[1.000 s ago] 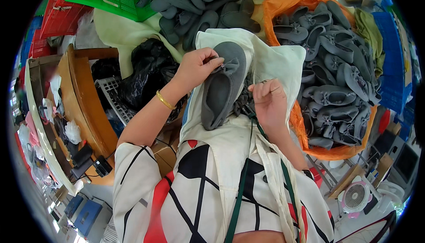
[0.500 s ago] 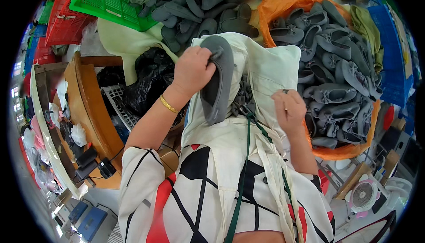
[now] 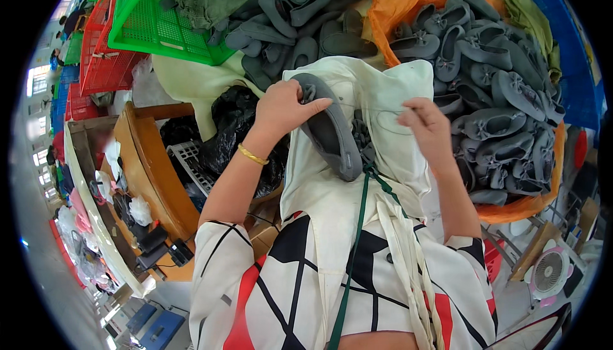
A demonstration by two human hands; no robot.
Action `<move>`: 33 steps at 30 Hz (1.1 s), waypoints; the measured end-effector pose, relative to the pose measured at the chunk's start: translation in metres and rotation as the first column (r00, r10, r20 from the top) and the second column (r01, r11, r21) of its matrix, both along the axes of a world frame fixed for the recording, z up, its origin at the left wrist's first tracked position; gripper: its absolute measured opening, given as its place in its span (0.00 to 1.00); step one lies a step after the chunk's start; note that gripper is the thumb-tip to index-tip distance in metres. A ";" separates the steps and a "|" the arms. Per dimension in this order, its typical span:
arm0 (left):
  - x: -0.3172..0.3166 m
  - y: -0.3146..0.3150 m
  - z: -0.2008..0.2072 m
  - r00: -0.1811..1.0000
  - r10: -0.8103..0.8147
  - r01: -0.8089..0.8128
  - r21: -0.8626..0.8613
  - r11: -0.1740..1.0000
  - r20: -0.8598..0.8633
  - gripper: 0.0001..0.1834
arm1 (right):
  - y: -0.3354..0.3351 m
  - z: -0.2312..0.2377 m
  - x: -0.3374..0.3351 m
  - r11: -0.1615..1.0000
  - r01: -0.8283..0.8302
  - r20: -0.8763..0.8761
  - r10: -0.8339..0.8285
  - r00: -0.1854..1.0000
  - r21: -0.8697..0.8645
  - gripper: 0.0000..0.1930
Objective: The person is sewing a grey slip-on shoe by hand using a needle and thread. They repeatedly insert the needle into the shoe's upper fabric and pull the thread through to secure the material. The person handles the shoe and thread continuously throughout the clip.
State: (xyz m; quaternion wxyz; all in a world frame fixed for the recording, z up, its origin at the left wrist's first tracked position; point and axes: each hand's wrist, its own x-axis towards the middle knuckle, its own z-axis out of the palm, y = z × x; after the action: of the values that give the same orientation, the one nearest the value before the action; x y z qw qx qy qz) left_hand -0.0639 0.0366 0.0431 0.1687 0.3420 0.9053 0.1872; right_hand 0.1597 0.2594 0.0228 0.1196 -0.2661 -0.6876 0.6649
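1. Head view, the shoe: a grey shoe [image 3: 341,152] is lying over the cream cloth [image 3: 396,82] on the person's lap, its toe pointing to 11 o'clock and its heel to 5.
2. The left hand [image 3: 281,111], at the shoe's 10 o'clock, is gripping the toe end, thumb reaching over the opening near the bow [image 3: 309,89].
3. The right hand [image 3: 431,130], at 3 o'clock and well apart from the shoe, is closing its fingertips in a pinch, seemingly on a thin thread [image 3: 378,122]; whether it is also holding a needle, I cannot tell.
4. Small grey pieces [image 3: 363,139] are lying just beside the shoe, towards 3 o'clock; an orange sack [image 3: 555,171] of similar shoes is standing beyond the right hand.
5. The person seems to be drawing stitching thread taut; the next move is probably calling for a steady toe hold and an untangled loop.
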 end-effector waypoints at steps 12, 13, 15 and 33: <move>0.012 -0.015 -0.034 0.848 0.224 -0.390 0.280 0.877 0.480 0.10 | -0.084 0.000 -0.091 0.924 -0.267 0.136 0.312 0.940 -0.273 0.07; 0.014 -0.018 -0.039 0.805 0.243 -0.448 0.287 0.846 0.540 0.09 | -0.087 -0.004 -0.092 0.929 -0.287 0.147 0.325 0.934 -0.235 0.07; 0.016 -0.019 -0.043 0.763 0.210 -0.495 0.345 0.797 0.611 0.07 | -0.088 -0.009 -0.094 0.932 -0.332 0.173 0.355 0.919 -0.149 0.07; 0.018 -0.013 -0.030 0.617 0.273 -0.621 0.244 0.745 0.738 0.09 | -0.095 -0.032 -0.096 0.902 -0.314 0.115 0.293 0.949 0.295 0.05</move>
State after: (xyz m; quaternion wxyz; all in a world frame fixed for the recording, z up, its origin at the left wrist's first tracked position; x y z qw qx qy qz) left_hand -0.0457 0.0232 0.0132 0.3328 0.0375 0.7656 0.5493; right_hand 0.0633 0.1641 -0.0094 0.0316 -0.1561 -0.8200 0.5498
